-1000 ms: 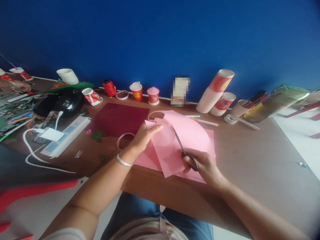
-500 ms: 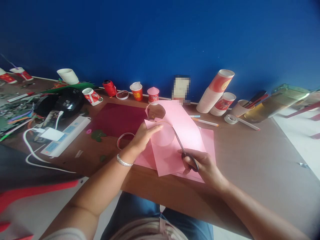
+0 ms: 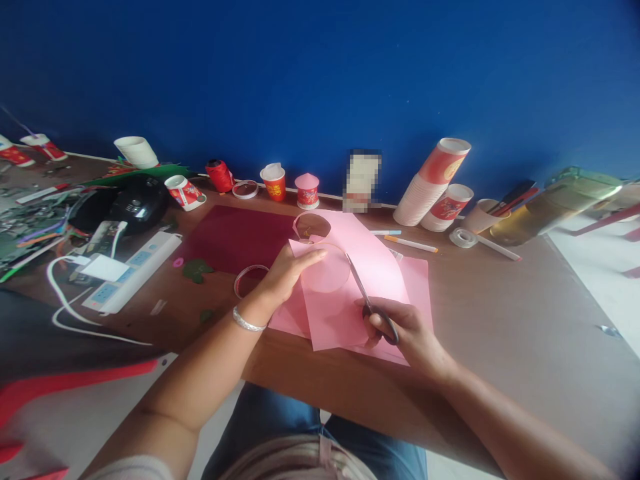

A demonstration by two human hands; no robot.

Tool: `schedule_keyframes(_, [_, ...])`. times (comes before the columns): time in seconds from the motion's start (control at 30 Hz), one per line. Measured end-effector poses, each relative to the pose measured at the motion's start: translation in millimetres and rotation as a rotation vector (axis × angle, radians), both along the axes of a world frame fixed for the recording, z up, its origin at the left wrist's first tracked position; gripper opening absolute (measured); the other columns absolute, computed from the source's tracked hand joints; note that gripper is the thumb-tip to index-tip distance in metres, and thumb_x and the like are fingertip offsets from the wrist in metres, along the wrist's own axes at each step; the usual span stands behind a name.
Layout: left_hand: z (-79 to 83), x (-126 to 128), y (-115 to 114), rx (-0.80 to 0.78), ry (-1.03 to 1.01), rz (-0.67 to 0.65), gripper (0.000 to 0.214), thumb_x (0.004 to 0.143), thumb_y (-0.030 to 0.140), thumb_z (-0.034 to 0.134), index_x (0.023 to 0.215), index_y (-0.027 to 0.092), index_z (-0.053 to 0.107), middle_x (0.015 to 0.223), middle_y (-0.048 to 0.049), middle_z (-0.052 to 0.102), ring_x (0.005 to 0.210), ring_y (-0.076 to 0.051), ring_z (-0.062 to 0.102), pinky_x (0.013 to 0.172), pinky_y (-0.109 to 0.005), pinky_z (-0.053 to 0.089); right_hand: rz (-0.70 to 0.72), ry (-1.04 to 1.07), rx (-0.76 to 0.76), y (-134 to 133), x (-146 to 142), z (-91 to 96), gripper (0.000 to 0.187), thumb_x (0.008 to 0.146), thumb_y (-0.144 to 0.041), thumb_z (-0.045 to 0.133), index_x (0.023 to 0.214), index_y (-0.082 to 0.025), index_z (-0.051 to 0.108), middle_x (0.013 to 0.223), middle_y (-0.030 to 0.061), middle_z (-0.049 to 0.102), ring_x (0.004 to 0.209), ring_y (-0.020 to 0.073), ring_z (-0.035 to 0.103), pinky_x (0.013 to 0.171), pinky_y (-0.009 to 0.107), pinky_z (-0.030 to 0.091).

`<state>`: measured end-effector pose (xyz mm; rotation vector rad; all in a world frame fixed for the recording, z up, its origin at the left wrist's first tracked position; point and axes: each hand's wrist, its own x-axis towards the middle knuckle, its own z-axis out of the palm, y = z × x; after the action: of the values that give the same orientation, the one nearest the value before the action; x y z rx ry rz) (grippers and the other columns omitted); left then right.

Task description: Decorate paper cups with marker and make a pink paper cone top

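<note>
My left hand (image 3: 290, 270) grips the left edge of a pink paper sheet (image 3: 330, 320), thumb on top. A circle outline shows on the sheet beside the thumb, and a round hole has been cut out near its far edge. In my right hand (image 3: 395, 323) is a pair of scissors (image 3: 361, 283) with dark handles, fingers closed round the loops. The blades meet the paper at the circle's right side; they look closed or nearly so. More pink paper (image 3: 419, 287) lies flat underneath. Left of it are a dark red sheet (image 3: 235, 233) and a tape roll (image 3: 240, 283).
At the back stand a stack of paper cups (image 3: 425, 193), a red cup with a pink cone top (image 3: 307, 191) and a red thread spool (image 3: 220, 176). Markers (image 3: 410, 244) lie behind the paper. A white power strip (image 3: 133, 273) with cables is on the left.
The far part of the pink sheet has sunk lower and toward me, uncovering more of the cone-topped cup and the markers. Both hands keep nearly the same place and grip.
</note>
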<state>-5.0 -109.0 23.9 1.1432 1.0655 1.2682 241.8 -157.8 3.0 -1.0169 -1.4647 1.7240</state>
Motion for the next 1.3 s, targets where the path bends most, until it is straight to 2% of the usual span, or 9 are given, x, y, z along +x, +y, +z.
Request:
schedule_keyframes(0.4, [0.7, -1.8, 1.0, 0.003, -0.027, -0.017, 0.025, 0.08, 0.037, 0.079, 0.093, 0.015, 0.078, 0.091, -0.0052, 0.076, 0.085, -0.021, 0.069, 0.08, -0.031, 0.053, 0.012, 0.036, -0.079, -1.2, 0.1, 2.6, 0.048, 0.085, -0.057, 0.073, 0.106, -0.013, 0.072, 0.067, -0.0028, 0.055, 0.057, 0.0145, 0.063, 0.063, 0.033, 0.058])
schedule_keyframes(0.67, [0.3, -1.0, 2.4, -0.004, -0.063, 0.032, 0.034, 0.079, 0.034, 0.079, 0.108, 0.016, 0.077, 0.105, -0.0069, 0.078, 0.103, -0.025, 0.07, 0.094, -0.033, 0.051, 0.028, 0.062, -0.119, -2.4, 1.9, -1.2, 0.049, 0.086, -0.057, 0.072, 0.106, -0.013, 0.072, 0.066, -0.0028, 0.056, 0.055, 0.0148, 0.064, 0.059, 0.03, 0.055])
schedule_keyframes(1.0, [-0.7, 1.6, 1.8, -0.073, -0.119, -0.034, 0.025, 0.073, 0.031, 0.083, 0.091, 0.015, 0.078, 0.09, -0.0052, 0.077, 0.092, -0.023, 0.07, 0.087, -0.032, 0.051, 0.009, 0.087, -0.128, -3.3, -0.4, -0.7, 0.05, 0.083, -0.057, 0.075, 0.104, -0.012, 0.072, 0.068, -0.0016, 0.057, 0.056, 0.0143, 0.06, 0.06, 0.031, 0.054])
schedule_keyframes(1.2, [4.2, 4.4, -3.6, -0.102, -0.057, -0.137, 0.022, 0.079, 0.034, 0.079, 0.09, 0.015, 0.077, 0.092, -0.0058, 0.076, 0.089, -0.021, 0.068, 0.084, -0.031, 0.049, 0.011, 0.096, -0.066, -3.2, -0.6, -2.5, 0.048, 0.085, -0.056, 0.074, 0.109, -0.014, 0.072, 0.07, -0.0009, 0.061, 0.059, 0.0138, 0.062, 0.062, 0.03, 0.053])
schedule_keyframes(1.3, [4.3, 4.3, -3.8, -0.116, -0.062, -0.116, 0.025, 0.075, 0.034, 0.082, 0.089, 0.015, 0.076, 0.089, -0.006, 0.075, 0.089, -0.022, 0.069, 0.084, -0.033, 0.049, 0.016, 0.066, -0.043, -3.4, -0.5, -1.7, 0.049, 0.086, -0.057, 0.072, 0.109, -0.014, 0.072, 0.069, -0.0008, 0.061, 0.059, 0.014, 0.062, 0.063, 0.03, 0.053])
